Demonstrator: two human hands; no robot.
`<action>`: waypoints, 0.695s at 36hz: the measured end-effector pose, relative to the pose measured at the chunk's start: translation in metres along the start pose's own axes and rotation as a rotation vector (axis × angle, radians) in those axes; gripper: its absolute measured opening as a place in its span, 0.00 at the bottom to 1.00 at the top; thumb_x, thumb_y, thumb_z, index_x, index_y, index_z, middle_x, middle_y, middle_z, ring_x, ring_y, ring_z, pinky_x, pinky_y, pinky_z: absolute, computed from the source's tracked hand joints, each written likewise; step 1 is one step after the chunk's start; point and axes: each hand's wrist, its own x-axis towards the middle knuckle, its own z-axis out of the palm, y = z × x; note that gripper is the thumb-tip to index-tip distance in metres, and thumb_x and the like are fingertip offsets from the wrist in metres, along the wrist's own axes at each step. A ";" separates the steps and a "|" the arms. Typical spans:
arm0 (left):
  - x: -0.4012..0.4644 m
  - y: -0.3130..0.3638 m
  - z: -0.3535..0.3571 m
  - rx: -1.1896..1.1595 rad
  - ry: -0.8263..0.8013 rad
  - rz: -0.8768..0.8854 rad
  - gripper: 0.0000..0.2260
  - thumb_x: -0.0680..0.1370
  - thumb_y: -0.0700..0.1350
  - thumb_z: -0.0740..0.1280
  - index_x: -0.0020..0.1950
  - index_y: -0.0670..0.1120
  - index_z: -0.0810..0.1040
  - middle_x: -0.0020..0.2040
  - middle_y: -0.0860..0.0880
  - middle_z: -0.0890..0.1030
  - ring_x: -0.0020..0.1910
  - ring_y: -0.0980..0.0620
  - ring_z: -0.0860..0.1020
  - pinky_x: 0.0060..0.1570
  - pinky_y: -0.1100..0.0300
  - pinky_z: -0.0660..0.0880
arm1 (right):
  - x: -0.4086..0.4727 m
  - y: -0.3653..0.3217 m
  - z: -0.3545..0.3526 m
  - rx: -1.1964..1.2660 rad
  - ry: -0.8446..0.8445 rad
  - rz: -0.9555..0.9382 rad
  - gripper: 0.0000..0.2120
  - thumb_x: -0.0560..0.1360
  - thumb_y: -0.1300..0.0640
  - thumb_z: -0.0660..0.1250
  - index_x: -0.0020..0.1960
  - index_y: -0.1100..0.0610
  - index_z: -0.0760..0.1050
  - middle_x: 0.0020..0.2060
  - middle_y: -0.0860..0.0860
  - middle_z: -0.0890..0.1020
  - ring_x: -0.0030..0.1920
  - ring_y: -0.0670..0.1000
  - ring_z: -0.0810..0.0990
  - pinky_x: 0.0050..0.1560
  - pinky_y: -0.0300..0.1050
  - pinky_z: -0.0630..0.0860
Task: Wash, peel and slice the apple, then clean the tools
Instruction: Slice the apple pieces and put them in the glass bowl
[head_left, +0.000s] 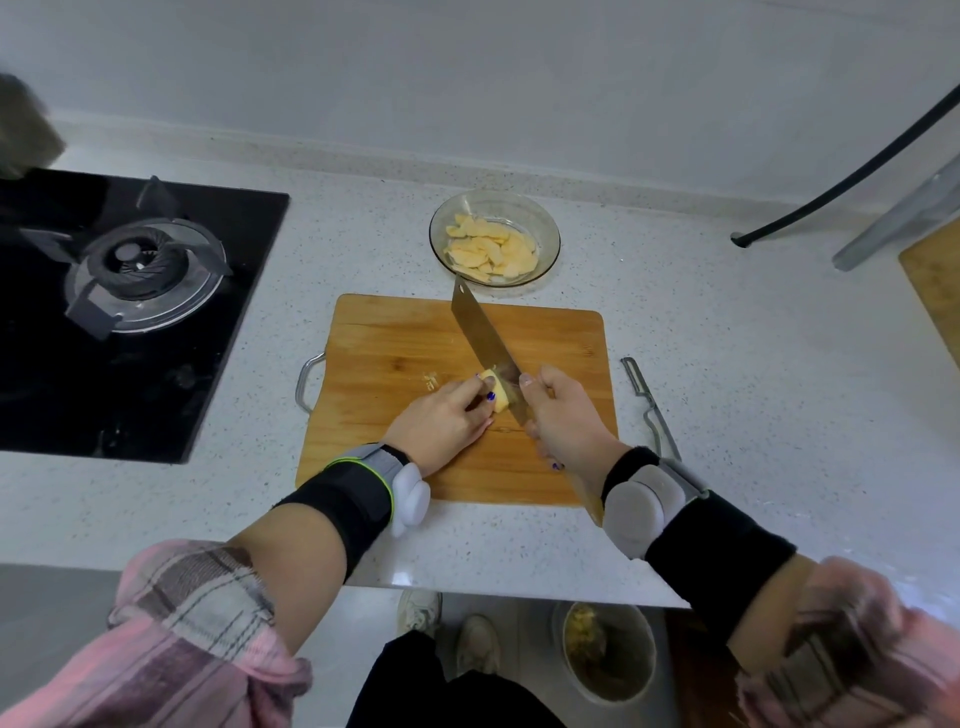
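While right hand grips knife, left hand pinches apple piece; glass bowl holds slices.

You get soft, even light from above, a bit dim and grey. The shadows under your hands are faint. The knife blade shines a little, and the black stove top on the left shows dull glare. The wide lens bends the edges. Your near sleeves look blurry, and the far left corner is fuzzy.
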 end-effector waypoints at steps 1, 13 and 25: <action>0.001 0.001 0.000 0.010 0.001 0.003 0.18 0.79 0.49 0.56 0.51 0.40 0.81 0.48 0.44 0.77 0.40 0.46 0.78 0.23 0.59 0.73 | -0.001 0.000 -0.003 0.014 0.003 -0.001 0.15 0.83 0.47 0.56 0.40 0.52 0.62 0.32 0.51 0.68 0.29 0.49 0.65 0.25 0.43 0.63; 0.002 0.010 0.007 0.060 0.018 -0.060 0.18 0.79 0.48 0.56 0.52 0.41 0.82 0.52 0.44 0.79 0.44 0.45 0.78 0.27 0.57 0.77 | -0.011 0.000 -0.020 -0.010 0.010 -0.057 0.15 0.84 0.48 0.56 0.39 0.51 0.63 0.30 0.51 0.70 0.25 0.47 0.65 0.25 0.42 0.64; 0.000 0.010 0.006 0.050 -0.001 -0.050 0.18 0.80 0.48 0.55 0.53 0.41 0.82 0.53 0.44 0.78 0.46 0.46 0.78 0.28 0.58 0.77 | -0.009 0.005 -0.025 -0.053 -0.023 -0.102 0.17 0.83 0.47 0.56 0.38 0.52 0.60 0.27 0.51 0.67 0.24 0.47 0.60 0.25 0.42 0.59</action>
